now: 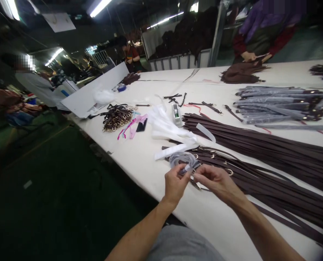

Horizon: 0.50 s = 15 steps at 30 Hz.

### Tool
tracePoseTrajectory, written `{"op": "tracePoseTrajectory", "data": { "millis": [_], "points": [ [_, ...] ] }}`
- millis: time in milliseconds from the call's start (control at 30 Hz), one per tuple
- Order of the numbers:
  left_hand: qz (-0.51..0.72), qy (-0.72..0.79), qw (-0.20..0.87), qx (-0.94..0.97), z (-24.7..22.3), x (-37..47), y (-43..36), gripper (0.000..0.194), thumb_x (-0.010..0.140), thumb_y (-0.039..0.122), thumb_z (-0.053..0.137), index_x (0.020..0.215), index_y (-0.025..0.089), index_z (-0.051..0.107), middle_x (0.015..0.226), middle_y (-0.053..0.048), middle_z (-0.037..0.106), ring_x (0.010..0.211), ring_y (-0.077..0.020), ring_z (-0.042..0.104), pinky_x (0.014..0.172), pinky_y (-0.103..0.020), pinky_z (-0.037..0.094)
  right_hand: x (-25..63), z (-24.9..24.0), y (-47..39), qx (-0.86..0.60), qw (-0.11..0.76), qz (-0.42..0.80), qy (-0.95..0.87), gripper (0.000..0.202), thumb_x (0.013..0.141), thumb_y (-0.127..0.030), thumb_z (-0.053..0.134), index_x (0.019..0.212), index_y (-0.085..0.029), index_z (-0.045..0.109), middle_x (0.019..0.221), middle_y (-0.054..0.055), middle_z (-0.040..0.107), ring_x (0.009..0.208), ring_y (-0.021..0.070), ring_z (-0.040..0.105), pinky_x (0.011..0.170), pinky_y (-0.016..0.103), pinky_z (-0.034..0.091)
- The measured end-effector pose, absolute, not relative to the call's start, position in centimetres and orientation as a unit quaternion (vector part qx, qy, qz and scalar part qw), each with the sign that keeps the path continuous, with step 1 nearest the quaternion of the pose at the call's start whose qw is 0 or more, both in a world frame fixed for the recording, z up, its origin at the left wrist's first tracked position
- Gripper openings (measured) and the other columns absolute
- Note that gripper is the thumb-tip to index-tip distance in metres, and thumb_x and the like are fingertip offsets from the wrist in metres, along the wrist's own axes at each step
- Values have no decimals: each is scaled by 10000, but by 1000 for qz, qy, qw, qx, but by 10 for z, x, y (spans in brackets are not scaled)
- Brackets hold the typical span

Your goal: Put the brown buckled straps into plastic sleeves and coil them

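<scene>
Near the table's front edge, my left hand (176,181) is closed on a small clear plastic strip (188,168), which shows between thumb and fingers. My right hand (214,179) sits beside it, thumb and fingertips pinched together close to the strip's end; what they hold is too small to make out. Just beyond the fingers lies a loose coil of clear plastic strip (181,158). Dark brown straps (248,166) with gold-coloured buckles run from there to the right. White plastic sleeves (169,125) are heaped behind the coil.
More brown straps (232,139) lie behind, and plastic-wrapped straps (275,105) at the right. A pile of short buckled straps (116,117) lies left of a dark flat piece (142,125). Across the white table (156,87) a person in purple and red sleeves (261,32) handles something.
</scene>
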<state>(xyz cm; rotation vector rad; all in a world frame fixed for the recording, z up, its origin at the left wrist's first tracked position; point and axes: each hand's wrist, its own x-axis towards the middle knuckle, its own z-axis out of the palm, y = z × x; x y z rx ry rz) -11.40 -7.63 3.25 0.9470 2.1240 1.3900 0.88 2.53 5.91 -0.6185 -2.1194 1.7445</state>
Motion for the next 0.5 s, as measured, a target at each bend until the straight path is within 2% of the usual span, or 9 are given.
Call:
{"op": "tracePoseTrajectory", "data": {
  "millis": [167,300,400,500],
  "points": [
    [452,762,40,462,35,-160,-97,247,811,307,550,1020,183,597,960,-54,660,863,-165,624,717,-242,526,-59,56,-3,-261,197,590,-738,297,770,-424,557,663,-147,559,600,-17,502,574,105,445,526,212,347],
    [416,753,-58,506,34,-193,-107,228,820,214,522,1041,173,559,938,-53,668,839,-165,638,713,-253,529,-89,52,-15,-331,219,527,-752,323,749,-443,573,625,-145,568,547,-14,499,535,107,425,501,219,326],
    [413,748,-98,510,34,-214,-111,284,819,218,529,1094,154,505,901,-52,675,759,-162,654,655,-253,535,-113,51,-23,-365,236,515,-739,343,747,-458,570,602,-148,550,522,-13,496,513,105,417,485,220,318],
    [411,739,-126,518,35,-230,-116,303,830,200,509,1129,167,474,912,-49,674,763,-163,655,634,-251,538,-134,54,-33,-381,248,508,-732,367,750,-473,567,570,-157,517,509,-15,496,497,106,432,473,221,330]
  ]
}}
